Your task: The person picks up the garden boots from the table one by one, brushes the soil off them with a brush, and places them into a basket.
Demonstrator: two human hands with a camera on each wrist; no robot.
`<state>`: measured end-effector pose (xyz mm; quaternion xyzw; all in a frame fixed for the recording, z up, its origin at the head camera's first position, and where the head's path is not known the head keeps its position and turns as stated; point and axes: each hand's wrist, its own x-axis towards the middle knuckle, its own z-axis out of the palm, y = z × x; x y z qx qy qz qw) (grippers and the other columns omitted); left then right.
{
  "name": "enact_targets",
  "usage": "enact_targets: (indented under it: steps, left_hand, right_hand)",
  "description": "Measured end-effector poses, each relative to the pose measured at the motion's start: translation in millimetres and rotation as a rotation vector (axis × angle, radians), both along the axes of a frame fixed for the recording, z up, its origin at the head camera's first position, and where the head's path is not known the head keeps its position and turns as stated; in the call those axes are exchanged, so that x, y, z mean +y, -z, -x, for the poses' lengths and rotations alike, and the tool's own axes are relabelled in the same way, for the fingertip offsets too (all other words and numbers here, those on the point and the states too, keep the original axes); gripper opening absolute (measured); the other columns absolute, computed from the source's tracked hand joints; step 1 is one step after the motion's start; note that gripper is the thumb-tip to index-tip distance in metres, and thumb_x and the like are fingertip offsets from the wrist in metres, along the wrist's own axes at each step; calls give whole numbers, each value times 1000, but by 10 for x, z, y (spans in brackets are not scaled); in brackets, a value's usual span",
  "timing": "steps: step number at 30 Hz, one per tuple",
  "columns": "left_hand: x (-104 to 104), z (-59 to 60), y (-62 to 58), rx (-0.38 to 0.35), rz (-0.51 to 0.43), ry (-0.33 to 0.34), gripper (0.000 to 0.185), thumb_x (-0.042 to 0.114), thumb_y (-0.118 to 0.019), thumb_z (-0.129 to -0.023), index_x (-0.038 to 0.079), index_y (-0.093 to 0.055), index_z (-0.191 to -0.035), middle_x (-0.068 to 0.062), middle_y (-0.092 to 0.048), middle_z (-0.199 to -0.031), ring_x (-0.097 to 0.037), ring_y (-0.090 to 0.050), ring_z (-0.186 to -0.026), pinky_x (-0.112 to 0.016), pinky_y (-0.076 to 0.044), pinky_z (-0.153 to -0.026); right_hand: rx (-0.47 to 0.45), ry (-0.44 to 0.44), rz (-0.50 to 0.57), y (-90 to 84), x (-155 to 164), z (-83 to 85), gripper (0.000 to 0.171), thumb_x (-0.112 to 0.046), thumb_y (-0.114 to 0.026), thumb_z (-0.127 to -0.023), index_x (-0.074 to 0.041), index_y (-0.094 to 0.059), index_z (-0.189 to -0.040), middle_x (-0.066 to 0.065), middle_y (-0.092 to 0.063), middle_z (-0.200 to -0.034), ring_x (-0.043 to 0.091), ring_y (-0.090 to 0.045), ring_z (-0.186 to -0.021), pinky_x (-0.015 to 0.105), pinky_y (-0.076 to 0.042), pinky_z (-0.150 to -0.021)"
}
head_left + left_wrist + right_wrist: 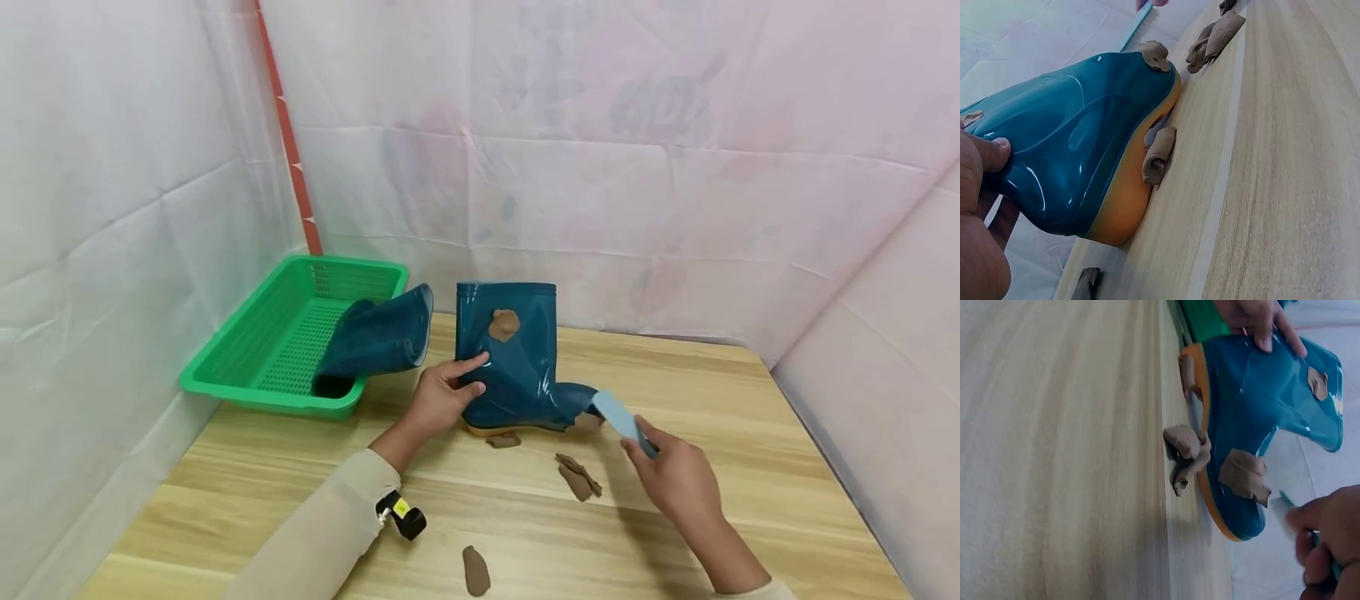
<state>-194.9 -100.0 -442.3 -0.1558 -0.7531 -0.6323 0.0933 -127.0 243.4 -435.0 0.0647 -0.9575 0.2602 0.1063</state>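
Observation:
A blue rain boot with an orange sole stands upright on the table, toe to the right. My left hand grips it at the heel and ankle, thumb on the near side in the left wrist view. One brown clay-like patch sticks to the shaft, another brown patch to the toe. In my right hand is a scraper with a pale blue blade, its edge close to the toe. Whether the blade touches the toe patch I cannot tell.
At the left stands a green basket with a second blue boot leaning out over its rim. Brown pieces lie below the boot, in front of the toe and near the front edge. White sheeting encloses the table.

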Motion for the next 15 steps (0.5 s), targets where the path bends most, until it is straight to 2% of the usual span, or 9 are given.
enact_targets:
  steps: [4, 5, 8, 11, 13, 15]
  left_hand:
    - [19, 1, 16, -3, -11, 7, 47, -3, -74, -90, 12, -68, -134, -10, -64, -131, -24, -55, -130, -30, -54, -90]
    - [28, 1, 17, -8, -7, 2, 47, -4, -73, -90, 10, -67, -134, -11, -64, -132, -24, -56, -129, -29, -54, -89]
    - [28, -2, 29, 1, -5, 9, 47, -4, -74, -90, 10, -67, -135, -13, -65, -129, -24, -64, -109, -26, -53, -76]
    - [28, 2, 38, 17, -3, 22, 47, -3, -74, -91, 9, -66, -135, -14, -65, -127, -25, -64, -105, -23, -49, -70]
    - [20, 4, 44, 27, -13, 26, 47, -3, -74, -90, 10, -67, -135, -12, -65, -127, -25, -61, -119, -22, -53, -80]
    - [16, 4, 45, 28, -15, 22, 47, -3, -74, -90, 10, -67, -135, -12, -65, -128, -26, -57, -127, -23, -53, -85]
  right_hand:
    - [-1, -45, 12, 30, -16, -35, 50, -31, -73, -97, -2, -65, -137, -1, -58, -62, 10, -37, -45, 27, -32, -41]
    - [-5, -54, 13, 32, -24, -40, 49, -31, -74, -97, -2, -65, -137, -1, -57, -61, 10, -37, -45, 27, -32, -42]
    - [-30, -27, 3, 21, -7, -46, 51, -32, -73, -98, -1, -64, -137, -3, -50, -57, 11, -35, -45, 28, -31, -42]
    - [-11, -9, 17, 16, 9, -42, 49, -29, -75, -96, -1, -66, -136, -1, -55, -59, 11, -36, -44, 28, -32, -41]
    - [-18, -46, 24, 24, -7, -40, 50, -30, -74, -97, -2, -65, -137, -2, -58, -63, 10, -37, -45, 27, -33, -41]
    - [-20, -60, 20, 33, -25, -42, 49, -30, -74, -97, -3, -65, -137, -3, -58, -63, 10, -37, -45, 27, -33, -42]
